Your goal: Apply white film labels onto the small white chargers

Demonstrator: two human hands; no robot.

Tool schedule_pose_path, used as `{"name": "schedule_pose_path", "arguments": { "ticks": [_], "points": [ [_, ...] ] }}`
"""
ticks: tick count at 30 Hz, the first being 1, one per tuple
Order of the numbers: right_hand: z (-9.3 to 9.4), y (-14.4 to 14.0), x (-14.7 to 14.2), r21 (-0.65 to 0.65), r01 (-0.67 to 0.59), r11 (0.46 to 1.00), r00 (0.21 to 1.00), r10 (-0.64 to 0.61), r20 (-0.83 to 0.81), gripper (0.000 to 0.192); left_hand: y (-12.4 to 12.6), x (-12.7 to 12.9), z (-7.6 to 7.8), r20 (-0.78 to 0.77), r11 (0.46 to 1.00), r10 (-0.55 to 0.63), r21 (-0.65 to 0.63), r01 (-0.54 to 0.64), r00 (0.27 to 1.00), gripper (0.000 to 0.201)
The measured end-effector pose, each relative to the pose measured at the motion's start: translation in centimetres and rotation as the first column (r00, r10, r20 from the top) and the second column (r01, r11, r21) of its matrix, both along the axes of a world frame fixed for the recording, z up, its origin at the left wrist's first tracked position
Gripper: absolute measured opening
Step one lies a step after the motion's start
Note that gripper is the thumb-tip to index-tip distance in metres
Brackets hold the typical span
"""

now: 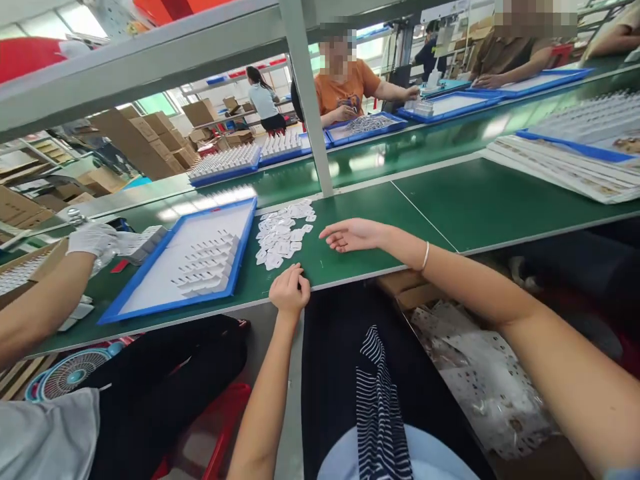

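The left hand [289, 292] rests at the near edge of the green surface [450, 200], its fingers curled together with the thumb against them; whether something small is pinched inside cannot be told. The right hand [353, 235] lies palm-down on the surface a little farther in, fingers loosely spread and holding nothing, a thin bracelet [425, 256] at its wrist. Between and just beyond the two hands lies a loose pile of small white parts [281, 235], spreading from near the left hand toward the upright post [310, 113] of the shelf frame. The right hand's fingertips are just beside the pile's right side.

To the left of the pile sits a blue-rimmed tray [170, 310] with rows of white parts [207, 263] set in its right half. A co-worker's gloved hand [93, 240] is at the tray's far left corner, beside a stack of white pieces. Across the far edge of the surface, other people work over more blue trays. A small fan [70, 373] sits below the near edge at left.
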State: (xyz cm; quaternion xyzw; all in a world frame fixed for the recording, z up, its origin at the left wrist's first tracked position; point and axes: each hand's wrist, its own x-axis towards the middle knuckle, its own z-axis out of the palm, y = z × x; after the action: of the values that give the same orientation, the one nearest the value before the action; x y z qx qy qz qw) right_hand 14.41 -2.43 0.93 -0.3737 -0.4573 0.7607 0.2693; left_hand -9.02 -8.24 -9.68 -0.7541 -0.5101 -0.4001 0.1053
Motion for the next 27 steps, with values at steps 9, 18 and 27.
{"name": "schedule_pose_path", "arguments": {
  "ticks": [9, 18, 27],
  "points": [
    [0.4, -4.8, 9.5, 0.555, 0.299, 0.776, 0.783, -0.532, 0.322, 0.014, 0.2, 0.5, 0.1, 0.055, 1.000, 0.007, -0.023, -0.006, 0.998, 0.022],
    [-7.7, -9.6, 11.5, 0.915, 0.003, 0.404, 0.286, -0.877, 0.387, 0.021, -0.1, 0.8, 0.4, 0.076, 0.997, -0.030, -0.072, 0.035, 0.997, 0.025],
    [-11.2, -9.2, 11.0, 0.983, -0.147, 0.108, 0.160, -0.978, 0.131, 0.032, -1.3, 0.3, -1.1, -0.074, 0.999, 0.040, 0.011, -0.039, 0.996, 0.021]
  ]
}}
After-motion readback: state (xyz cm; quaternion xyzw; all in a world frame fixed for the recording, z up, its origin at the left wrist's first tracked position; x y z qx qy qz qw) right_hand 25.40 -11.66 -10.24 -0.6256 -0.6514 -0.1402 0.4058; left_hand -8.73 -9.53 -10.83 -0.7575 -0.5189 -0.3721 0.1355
